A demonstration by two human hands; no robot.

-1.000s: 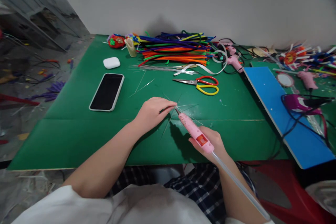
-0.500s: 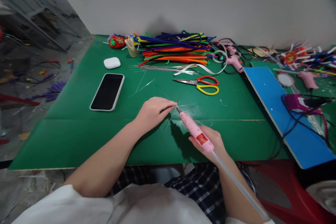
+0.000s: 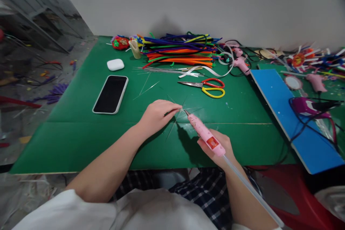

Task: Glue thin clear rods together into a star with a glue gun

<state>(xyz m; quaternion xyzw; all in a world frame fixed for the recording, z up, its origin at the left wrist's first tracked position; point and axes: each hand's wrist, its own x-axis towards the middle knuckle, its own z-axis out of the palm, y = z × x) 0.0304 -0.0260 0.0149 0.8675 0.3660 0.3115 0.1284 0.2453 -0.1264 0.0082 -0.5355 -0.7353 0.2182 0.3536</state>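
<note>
The left hand (image 3: 157,114) pinches the thin wires (image 3: 182,110) where they cross, over the green tabletop (image 3: 248,143) — the right hand (image 3: 219,148), wrapped round the pink hot-glue gun (image 3: 202,132), has eased back slightly, suggesting glue is on.

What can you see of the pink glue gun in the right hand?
The pink glue gun has a speckled, plastic-looking body, a red patch and a metallic nozzle. A translucent stick extends from its rear. It slants over the green table, held by the right hand, nozzle pointing forward and left, close to thin strands at the left hand; contact is unclear.
</note>
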